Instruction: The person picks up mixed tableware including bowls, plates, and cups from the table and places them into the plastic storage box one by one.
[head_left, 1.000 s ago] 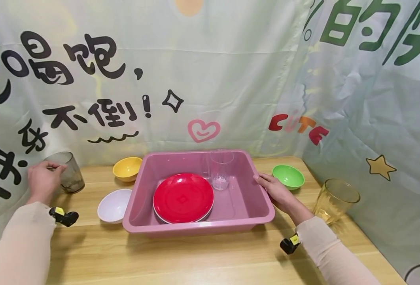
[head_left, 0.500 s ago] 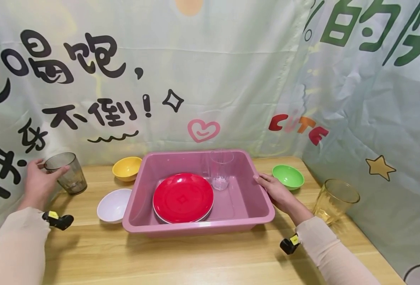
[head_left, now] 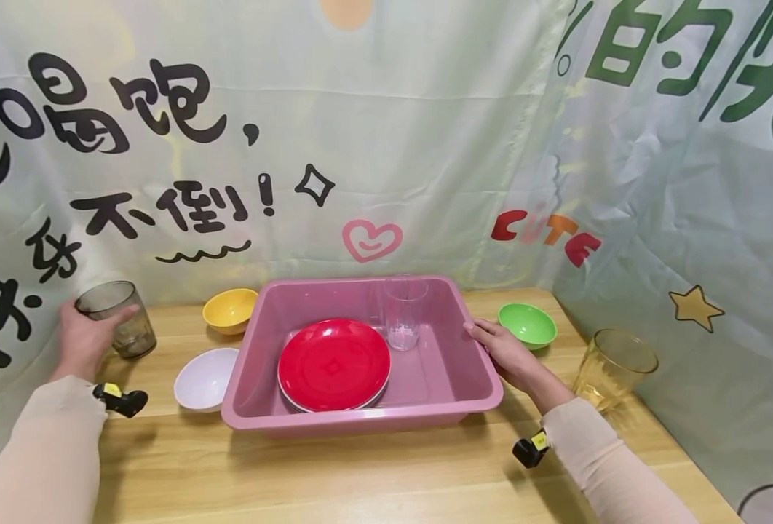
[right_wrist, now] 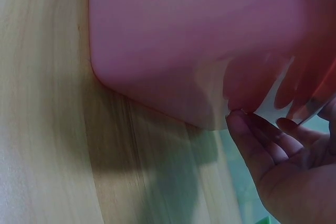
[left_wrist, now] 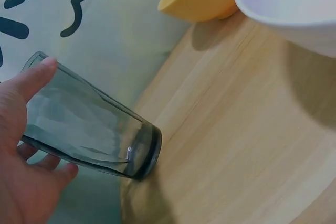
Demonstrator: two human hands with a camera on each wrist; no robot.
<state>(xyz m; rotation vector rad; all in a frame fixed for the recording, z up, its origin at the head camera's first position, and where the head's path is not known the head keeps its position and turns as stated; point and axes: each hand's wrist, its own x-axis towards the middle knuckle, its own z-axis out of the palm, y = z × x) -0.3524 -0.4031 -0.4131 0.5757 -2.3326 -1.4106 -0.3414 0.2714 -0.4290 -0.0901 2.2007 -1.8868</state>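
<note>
While the left hand grips it, the glass looks smoky, see-through; the right hand pinches the pink basin.

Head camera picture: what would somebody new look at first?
Probably the shiny red plate in the pink basin, right in the middle. Next, maybe the big black writing on the pale cloth behind the table, then the grey tumbler in the person's left hand.

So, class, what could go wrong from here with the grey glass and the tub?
The left hand holds the grey glass near its rim, so it might slip or tip. If the right hand, gripping the edge of the pink tub, jerks it, the clear glass standing inside might topple onto the red plate.
</note>
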